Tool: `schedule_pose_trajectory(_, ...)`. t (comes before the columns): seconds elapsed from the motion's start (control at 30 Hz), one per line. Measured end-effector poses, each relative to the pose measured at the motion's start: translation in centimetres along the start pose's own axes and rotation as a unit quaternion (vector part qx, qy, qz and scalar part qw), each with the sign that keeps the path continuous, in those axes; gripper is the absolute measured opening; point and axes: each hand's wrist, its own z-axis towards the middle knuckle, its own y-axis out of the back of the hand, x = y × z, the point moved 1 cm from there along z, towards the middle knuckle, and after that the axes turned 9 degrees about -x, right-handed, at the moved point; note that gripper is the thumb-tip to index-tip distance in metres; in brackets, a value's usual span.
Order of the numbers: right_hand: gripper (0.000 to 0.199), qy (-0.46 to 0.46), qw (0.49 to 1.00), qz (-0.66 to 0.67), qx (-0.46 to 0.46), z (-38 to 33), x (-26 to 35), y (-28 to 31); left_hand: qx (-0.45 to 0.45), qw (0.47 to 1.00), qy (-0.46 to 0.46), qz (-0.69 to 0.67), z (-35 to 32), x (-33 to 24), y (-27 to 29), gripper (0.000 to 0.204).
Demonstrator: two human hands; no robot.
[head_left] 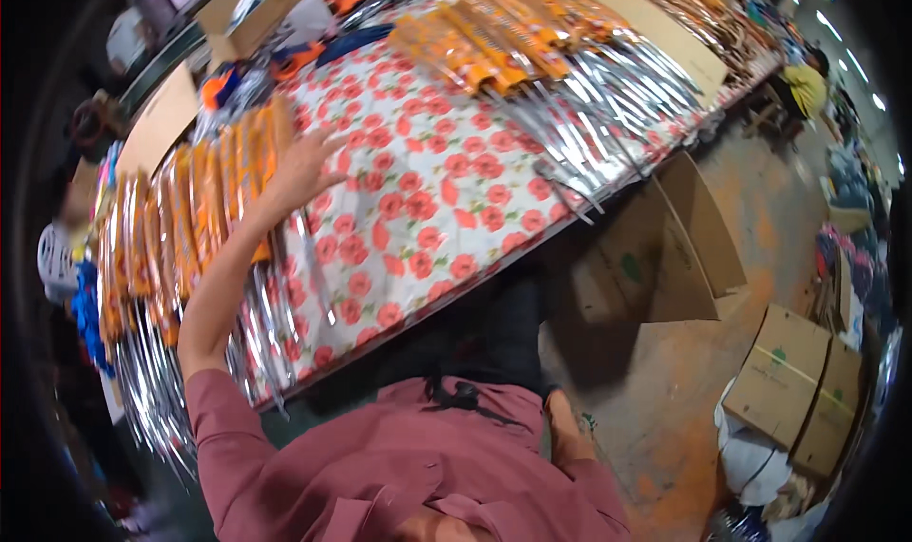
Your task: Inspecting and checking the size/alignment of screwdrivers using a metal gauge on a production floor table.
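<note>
My left hand reaches over the table with its fingers spread and nothing in them. It hovers at the right end of a row of long orange plastic-wrapped packs, close to the last ones; I cannot tell whether it touches them. Shiny silver, rod-like lengths extend from the packs toward the table's near edge. My right arm hangs at my side by my dark trousers, and its fingers are hidden.
A floral-covered table slants across the view. More orange packs with silver lengths lie at its far right. An open cardboard box stands beside it; closed cartons sit at right. A person in yellow is farther off.
</note>
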Motion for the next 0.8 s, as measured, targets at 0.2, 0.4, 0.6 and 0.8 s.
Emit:
schedule_pose_trajectory(0.2, 0.039, 0.003, 0.990, 0.108, -0.091, 5.9, -0.6, 0.3, 0.021, 0.994, -0.108, 0.012, 7.4, -6.0, -5.9, 0.076)
schedule_pose_trajectory(0.4, 0.036, -0.016, 0.981, 0.157, -0.113, 8.4, 3.4, 3.9, -0.019, 0.979, -0.196, -0.050, 15.4, -8.4, -10.7, 0.079)
schedule_pose_trajectory(0.6, 0.033, -0.039, 0.976, 0.184, -0.107, 9.0, 5.0, 6.8, 0.027, 0.952, -0.295, -0.082, 22.0, -9.3, -13.4, 0.084)
schedule_pose_trajectory(0.8, 0.029, -0.022, 0.970, 0.200, -0.136, 8.9, 5.5, 8.9, -0.031, 0.939, -0.335, -0.069, 29.2, -12.4, -13.1, 0.083)
